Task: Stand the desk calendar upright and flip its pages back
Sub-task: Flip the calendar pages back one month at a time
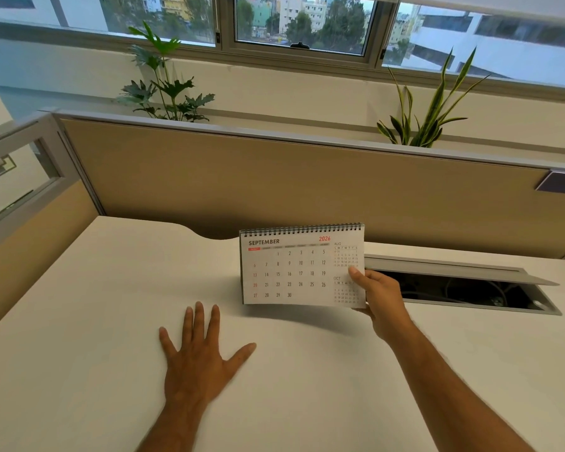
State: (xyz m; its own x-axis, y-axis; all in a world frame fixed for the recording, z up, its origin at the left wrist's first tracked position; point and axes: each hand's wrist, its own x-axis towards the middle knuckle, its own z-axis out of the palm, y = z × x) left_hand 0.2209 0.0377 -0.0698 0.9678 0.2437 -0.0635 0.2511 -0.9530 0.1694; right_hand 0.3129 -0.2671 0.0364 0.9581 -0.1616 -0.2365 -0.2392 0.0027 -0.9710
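A white spiral-bound desk calendar [294, 269] stands upright near the middle of the white desk [79, 305], its wire binding on top and the September 2026 page facing me. My right hand [379, 300] grips the lower right corner of that page, thumb on the front and fingers behind; the page's bottom edge looks lifted slightly off the desk. My left hand [199, 350] lies flat on the desk, palm down with fingers spread, in front and to the left of the calendar, not touching it.
An open cable tray [470, 288] with a raised grey lid sits in the desk just right of the calendar. A tan partition panel [274, 177] runs behind the desk. Two potted plants [163, 89] stand beyond it under the windows.
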